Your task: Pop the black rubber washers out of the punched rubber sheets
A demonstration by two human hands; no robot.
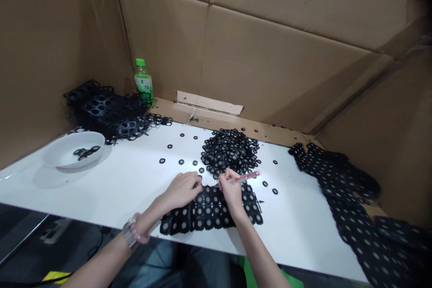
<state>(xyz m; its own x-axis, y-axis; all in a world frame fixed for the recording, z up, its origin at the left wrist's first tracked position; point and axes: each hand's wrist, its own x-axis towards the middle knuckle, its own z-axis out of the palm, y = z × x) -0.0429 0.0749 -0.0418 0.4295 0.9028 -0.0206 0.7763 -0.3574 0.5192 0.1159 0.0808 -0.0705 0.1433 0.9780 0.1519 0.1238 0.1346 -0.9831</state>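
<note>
Right hand pinching a slim red tool, seemingly a knife; black perforated sheet crosswise below; left hand curled at its upper edge.

Black perforated rubber sheet under both hands
It lies flat just below the grip, its edge ragged; the right hand pinches a slim red pen-shaped tool above it, the left hand curls at its top edge, and a heap of black rings sits just beyond
</note>
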